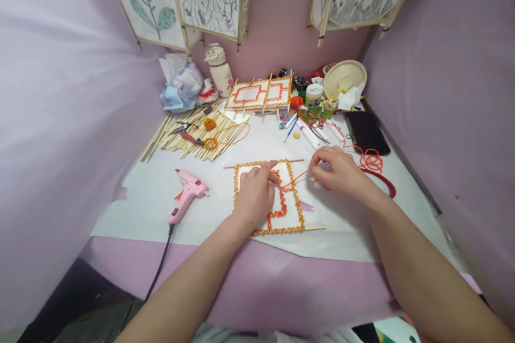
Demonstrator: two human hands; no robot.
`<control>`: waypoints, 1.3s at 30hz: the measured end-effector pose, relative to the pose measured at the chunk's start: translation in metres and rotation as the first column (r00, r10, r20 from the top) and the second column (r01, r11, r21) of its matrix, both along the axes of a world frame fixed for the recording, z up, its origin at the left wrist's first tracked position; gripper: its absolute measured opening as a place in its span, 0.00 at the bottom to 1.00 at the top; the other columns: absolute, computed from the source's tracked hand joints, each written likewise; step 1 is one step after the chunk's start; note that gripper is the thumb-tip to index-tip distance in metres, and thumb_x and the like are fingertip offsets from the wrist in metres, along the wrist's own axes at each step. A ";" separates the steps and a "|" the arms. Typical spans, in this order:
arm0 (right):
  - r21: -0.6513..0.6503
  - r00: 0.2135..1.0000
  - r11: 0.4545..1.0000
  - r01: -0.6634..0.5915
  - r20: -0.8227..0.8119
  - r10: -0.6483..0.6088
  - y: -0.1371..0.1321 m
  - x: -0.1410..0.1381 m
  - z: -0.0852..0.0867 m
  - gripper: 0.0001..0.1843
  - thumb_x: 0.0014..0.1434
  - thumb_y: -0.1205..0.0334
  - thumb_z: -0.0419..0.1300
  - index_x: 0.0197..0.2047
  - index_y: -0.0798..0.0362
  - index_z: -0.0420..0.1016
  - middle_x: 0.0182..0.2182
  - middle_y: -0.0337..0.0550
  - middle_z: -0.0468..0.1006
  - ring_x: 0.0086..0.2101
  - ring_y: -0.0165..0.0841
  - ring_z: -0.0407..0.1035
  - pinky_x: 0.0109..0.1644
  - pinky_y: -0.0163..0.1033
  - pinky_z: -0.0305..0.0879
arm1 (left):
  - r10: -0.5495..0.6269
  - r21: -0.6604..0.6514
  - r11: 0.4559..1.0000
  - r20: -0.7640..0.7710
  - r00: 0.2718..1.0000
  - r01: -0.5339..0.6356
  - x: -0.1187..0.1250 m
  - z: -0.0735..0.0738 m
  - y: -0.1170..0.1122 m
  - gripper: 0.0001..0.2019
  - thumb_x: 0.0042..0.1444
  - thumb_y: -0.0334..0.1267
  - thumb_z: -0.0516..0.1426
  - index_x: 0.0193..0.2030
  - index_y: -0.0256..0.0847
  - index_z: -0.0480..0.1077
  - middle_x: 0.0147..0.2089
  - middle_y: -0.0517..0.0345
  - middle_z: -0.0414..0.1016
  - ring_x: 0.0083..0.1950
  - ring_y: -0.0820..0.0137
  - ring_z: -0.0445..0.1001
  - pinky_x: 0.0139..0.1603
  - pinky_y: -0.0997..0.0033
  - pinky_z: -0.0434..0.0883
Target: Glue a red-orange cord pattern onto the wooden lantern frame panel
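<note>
A small white panel [289,214] on two wooden sticks lies on the white sheet in front of me. Its edge is trimmed with wavy orange cord, and a red-orange cord winds across its face. My left hand [255,193] rests on the panel, forefinger stretched out and pressing the red-orange cord [281,204] near the top. My right hand [338,169] is just right of the panel, fingers pinched on the same cord where it leaves the panel. The cord runs on to a loose coil [370,161] at the right.
A pink glue gun [185,194] lies left of the panel, its black lead running off the table's front. Wooden sticks, pliers and orange cord rolls [201,134] lie at back left. Finished panels [259,94], markers, a bottle, a bowl [345,77] and a black phone [367,131] sit behind.
</note>
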State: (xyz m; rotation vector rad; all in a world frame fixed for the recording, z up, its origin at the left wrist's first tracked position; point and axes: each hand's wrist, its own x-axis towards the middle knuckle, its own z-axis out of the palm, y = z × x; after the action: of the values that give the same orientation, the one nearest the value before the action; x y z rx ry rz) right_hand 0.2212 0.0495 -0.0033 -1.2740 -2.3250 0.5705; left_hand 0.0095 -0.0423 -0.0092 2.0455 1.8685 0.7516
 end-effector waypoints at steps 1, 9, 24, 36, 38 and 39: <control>0.003 1.000 1.000 0.019 0.002 -0.019 0.000 0.000 0.000 0.07 0.54 0.63 0.54 0.28 0.50 0.72 0.36 0.44 0.77 0.43 0.41 0.66 0.48 0.47 0.57 | -0.001 -0.003 1.000 -0.003 1.000 0.001 0.000 0.000 0.000 0.28 0.53 0.22 0.49 0.61 0.42 0.60 0.42 0.58 0.79 0.51 0.62 0.72 0.52 0.57 0.62; 0.008 0.989 0.993 0.119 0.084 -0.119 -0.004 -0.005 -0.001 0.08 0.56 0.62 0.54 0.28 0.50 0.72 0.37 0.44 0.77 0.44 0.44 0.66 0.45 0.47 0.55 | -0.012 0.078 0.997 -0.005 1.000 0.012 0.000 0.003 -0.002 0.26 0.52 0.21 0.49 0.58 0.41 0.62 0.46 0.57 0.78 0.51 0.63 0.70 0.52 0.59 0.62; 0.094 0.991 0.986 -0.137 0.007 0.137 -0.020 -0.017 0.001 0.08 0.63 0.60 0.56 0.41 0.45 0.76 0.43 0.43 0.76 0.47 0.41 0.63 0.49 0.47 0.52 | 0.004 0.049 0.999 -0.021 1.000 -0.003 0.000 0.004 -0.002 0.19 0.55 0.22 0.49 0.51 0.43 0.65 0.41 0.58 0.80 0.50 0.62 0.71 0.51 0.59 0.62; 0.053 0.977 0.976 -0.212 0.035 0.210 -0.032 -0.041 -0.008 0.06 0.61 0.63 0.59 0.31 0.50 0.74 0.40 0.42 0.74 0.45 0.39 0.61 0.49 0.46 0.52 | -0.034 0.059 0.998 -0.041 0.999 0.036 -0.003 0.001 -0.002 0.17 0.55 0.23 0.50 0.49 0.42 0.66 0.43 0.59 0.80 0.51 0.63 0.71 0.52 0.58 0.61; 0.063 0.982 0.980 -0.187 0.037 0.185 -0.034 -0.043 -0.010 0.06 0.61 0.63 0.59 0.31 0.50 0.73 0.40 0.42 0.74 0.46 0.40 0.61 0.47 0.46 0.52 | -0.023 0.047 0.999 -0.042 0.999 0.025 -0.003 0.002 -0.002 0.17 0.55 0.23 0.50 0.49 0.43 0.66 0.43 0.58 0.80 0.51 0.62 0.71 0.52 0.58 0.62; 0.067 0.984 0.982 -0.177 0.037 0.175 -0.034 -0.043 -0.010 0.06 0.60 0.63 0.59 0.31 0.49 0.74 0.41 0.43 0.74 0.46 0.40 0.61 0.47 0.46 0.52 | -0.022 0.041 0.999 -0.040 0.999 0.024 -0.003 0.002 -0.002 0.17 0.55 0.23 0.50 0.49 0.43 0.66 0.43 0.58 0.80 0.52 0.62 0.71 0.52 0.58 0.62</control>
State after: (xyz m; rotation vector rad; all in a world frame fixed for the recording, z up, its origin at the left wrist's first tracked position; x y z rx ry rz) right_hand 0.1778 0.0153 -0.0136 -1.0602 -2.4774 0.5236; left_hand 0.0065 -0.0442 -0.0068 2.1185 1.8620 0.7555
